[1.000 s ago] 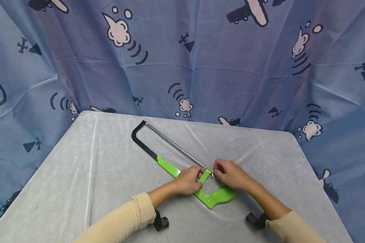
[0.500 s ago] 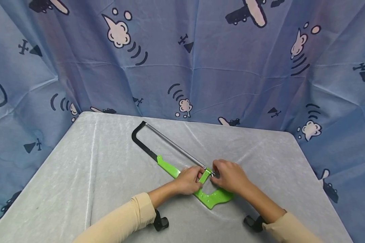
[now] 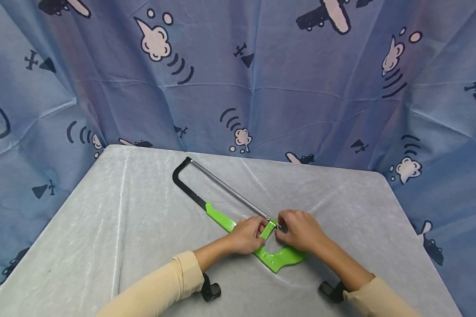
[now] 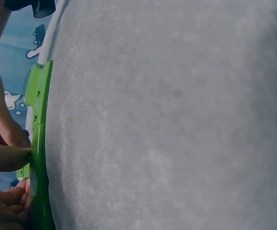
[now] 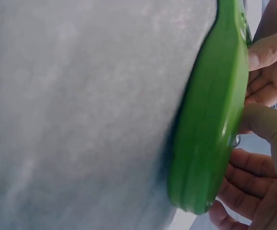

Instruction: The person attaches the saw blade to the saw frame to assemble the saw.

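Observation:
A hacksaw (image 3: 221,219) lies slantwise on the table, with a black front bow, a green grip section and a silver bar running along its far side. My left hand (image 3: 243,236) grips the green post near the handle, its thumb on the near side. At the rear end of the silver bar, my right hand (image 3: 303,230) pinches a small metal wing nut (image 3: 279,226), mostly covered by the fingers. The green handle (image 5: 210,110) fills much of the right wrist view, with the right hand's curled fingers beside it. In the left wrist view the green frame (image 4: 41,100) stands along the left.
A pale grey cloth covers the table (image 3: 150,246). Behind it hangs a blue patterned curtain (image 3: 293,110). Black wrist-worn devices show beneath both forearms, the left one (image 3: 210,290) and the right one (image 3: 332,292). Both sleeves are beige.
My right hand has shifted slightly left and turned around the wing nut, with its fingers now covering more of it. The left hand and the hacksaw stay where they were.

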{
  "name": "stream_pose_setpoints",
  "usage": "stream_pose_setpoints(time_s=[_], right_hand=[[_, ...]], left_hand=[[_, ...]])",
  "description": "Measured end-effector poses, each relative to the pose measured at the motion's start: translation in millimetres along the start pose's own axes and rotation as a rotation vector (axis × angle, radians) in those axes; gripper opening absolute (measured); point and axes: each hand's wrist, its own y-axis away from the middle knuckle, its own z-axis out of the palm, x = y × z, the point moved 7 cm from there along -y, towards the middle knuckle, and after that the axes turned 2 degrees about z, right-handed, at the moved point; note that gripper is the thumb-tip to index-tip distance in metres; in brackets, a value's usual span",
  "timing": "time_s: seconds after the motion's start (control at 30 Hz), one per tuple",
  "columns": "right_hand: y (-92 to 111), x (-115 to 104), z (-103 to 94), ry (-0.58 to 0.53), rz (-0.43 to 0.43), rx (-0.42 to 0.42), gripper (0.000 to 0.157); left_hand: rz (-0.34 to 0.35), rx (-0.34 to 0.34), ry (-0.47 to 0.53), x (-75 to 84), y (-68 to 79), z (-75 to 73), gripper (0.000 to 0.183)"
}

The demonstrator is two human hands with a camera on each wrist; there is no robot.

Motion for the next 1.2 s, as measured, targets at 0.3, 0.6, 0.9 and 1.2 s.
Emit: stream_pose_setpoints(time_s=[0.3, 0.6, 0.9, 1.2], right_hand=[[0.2, 6.6, 3.4, -0.102, 0.005, -0.064, 0.007], [-0.1, 7.0, 5.2, -0.129, -0.03, -0.081, 0.007], [0.3, 10.0, 6.8, -0.189, -0.005, -0.137, 0.005], [0.6, 15.3, 10.3, -0.331, 0.039, -0.207, 0.009]], left_hand=[[-0.012, 0.0, -0.01, -1.3, -0.6, 0.4, 0.032], [-0.013, 0.006, -0.004, -1.8, -0.8, 0.2, 0.033], [-0.006, 0.003, -0.004, -1.3, -0.5, 0.7, 0.033], [-0.003, 0.01, -0.008, 0.4, 0.1, 0.5, 0.033]])
